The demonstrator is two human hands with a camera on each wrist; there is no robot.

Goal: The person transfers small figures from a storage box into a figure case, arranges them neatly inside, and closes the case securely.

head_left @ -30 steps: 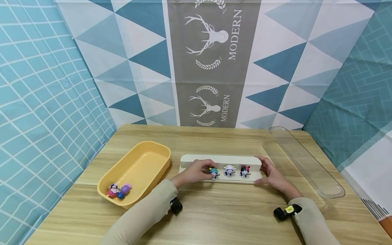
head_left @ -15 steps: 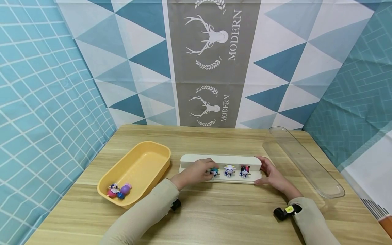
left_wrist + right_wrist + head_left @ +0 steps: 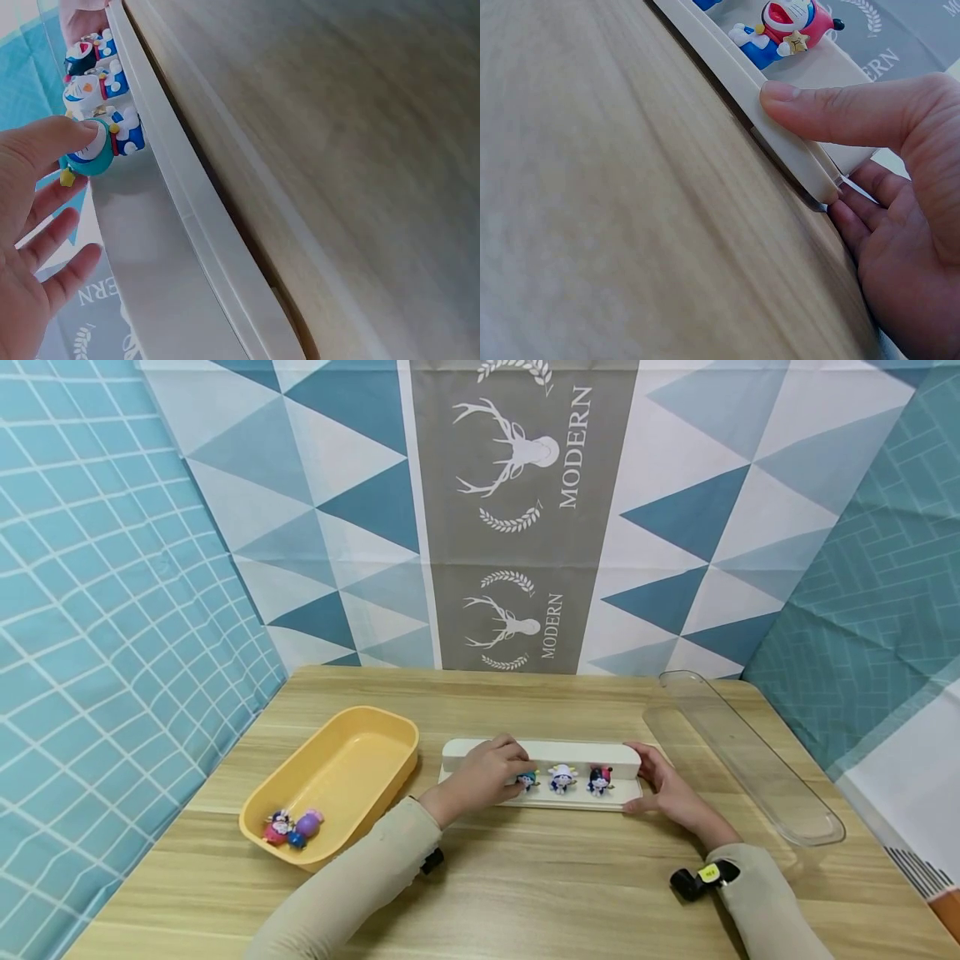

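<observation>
A cream display stand point(image 3: 551, 749) with a raised back lies across the table, and three small cartoon figurines are lined up on it. With thumb and index finger my left hand point(image 3: 480, 779) pinches the head of the teal-hatted figurine point(image 3: 94, 156), the leftmost one; its other fingers are spread behind. Beside it sit a white-hatted figurine point(image 3: 561, 778) and one in a red and black hat point(image 3: 599, 780). At the stand's right end, my right hand point(image 3: 671, 793) holds the corner, thumb point(image 3: 810, 112) on the front edge and fingers around the end.
Left of the stand is a yellow tray point(image 3: 390, 793) with several colourful figurines point(image 3: 288, 828) in its near end. A long clear plastic cover point(image 3: 750, 756) lies on the right of the table point(image 3: 540, 877). Patterned cloth point(image 3: 517, 527) hangs behind.
My left hand has shifted and turned a little, and the teal-hatted figurine has moved slightly right toward the white-hatted one. My right hand stays at the stand's end.
</observation>
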